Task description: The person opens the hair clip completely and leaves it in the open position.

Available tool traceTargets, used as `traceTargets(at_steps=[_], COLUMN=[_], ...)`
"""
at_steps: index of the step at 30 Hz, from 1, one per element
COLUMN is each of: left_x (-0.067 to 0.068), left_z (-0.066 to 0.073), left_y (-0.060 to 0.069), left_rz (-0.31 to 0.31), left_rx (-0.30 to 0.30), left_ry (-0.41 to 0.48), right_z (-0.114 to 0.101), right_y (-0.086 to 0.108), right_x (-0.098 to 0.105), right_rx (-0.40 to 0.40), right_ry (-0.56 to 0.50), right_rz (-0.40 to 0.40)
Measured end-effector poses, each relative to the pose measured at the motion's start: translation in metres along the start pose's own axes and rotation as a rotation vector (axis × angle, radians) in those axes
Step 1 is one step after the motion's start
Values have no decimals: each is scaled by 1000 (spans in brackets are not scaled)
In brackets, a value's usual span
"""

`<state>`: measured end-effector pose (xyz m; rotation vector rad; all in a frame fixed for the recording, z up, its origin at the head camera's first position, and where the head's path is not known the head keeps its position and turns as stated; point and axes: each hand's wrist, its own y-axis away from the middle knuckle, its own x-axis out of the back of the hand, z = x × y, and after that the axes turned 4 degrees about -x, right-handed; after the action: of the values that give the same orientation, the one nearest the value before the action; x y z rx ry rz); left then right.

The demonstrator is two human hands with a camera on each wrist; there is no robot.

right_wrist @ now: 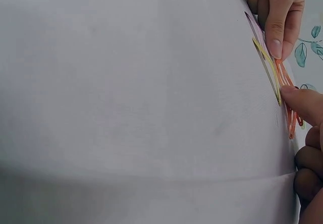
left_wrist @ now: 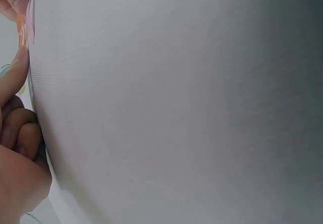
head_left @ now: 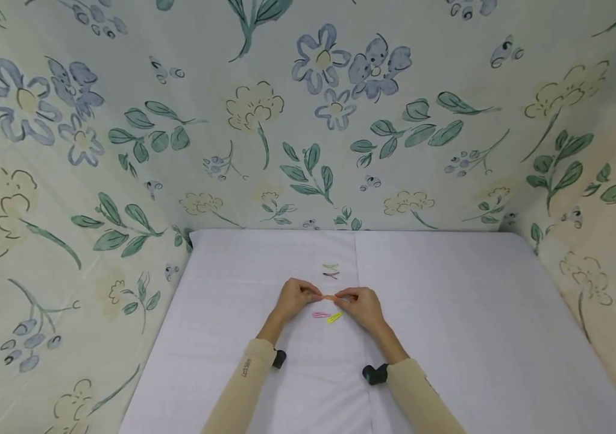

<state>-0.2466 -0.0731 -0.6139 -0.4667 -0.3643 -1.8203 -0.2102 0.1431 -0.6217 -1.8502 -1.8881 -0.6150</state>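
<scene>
An orange snap hair clip (head_left: 329,297) is held between both hands, low over the white cloth. My left hand (head_left: 296,299) pinches one end between thumb and fingertips. At the other end, the thumb and fingers of my right hand (head_left: 363,306) pinch it. Closer to me lie a pink hair clip (head_left: 320,314) and a yellow hair clip (head_left: 335,317); the yellow one (right_wrist: 267,70) shows two spread arms in the right wrist view. Beyond the hands are a pale green hair clip (head_left: 330,266) and a dark red hair clip (head_left: 331,275), both looking splayed.
A white cloth (head_left: 449,313) with a fold line covers the table. Flower-patterned curtains (head_left: 308,150) hang behind and at both sides. A black wrist device (head_left: 375,374) sits at the right sleeve, and another (head_left: 279,359) at the left sleeve.
</scene>
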Motion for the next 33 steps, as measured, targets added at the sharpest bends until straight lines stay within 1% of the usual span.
traceTargets(at_steps=[6, 9, 11, 16, 20, 24, 27, 33], left_x=[1, 1, 2, 2, 2, 0, -3, -6], left_z=[0, 0, 0, -1, -1, -1, -2, -3], left_y=[0, 0, 0, -2, -2, -3, -4, -5], left_rz=[-13, -22, -26, -25, -18, -2, 24, 77], left_rx=[11, 15, 16, 17, 16, 9, -6, -46], left_ry=[-4, 5, 20, 47, 72, 121, 168, 253], right_z=[3, 4, 4, 5, 6, 4, 4, 5], right_y=[0, 1, 1, 0, -2, -5, -7, -9], right_x=[1, 1, 1, 1, -1, -1, -1, -1], right_rx=[6, 9, 16, 36, 34, 7, -11, -6], right_ry=[-14, -38, -75, -207, -250, -278, -295, -314], right_rz=[-15, -22, -17, 0, 19, 32, 33, 57])
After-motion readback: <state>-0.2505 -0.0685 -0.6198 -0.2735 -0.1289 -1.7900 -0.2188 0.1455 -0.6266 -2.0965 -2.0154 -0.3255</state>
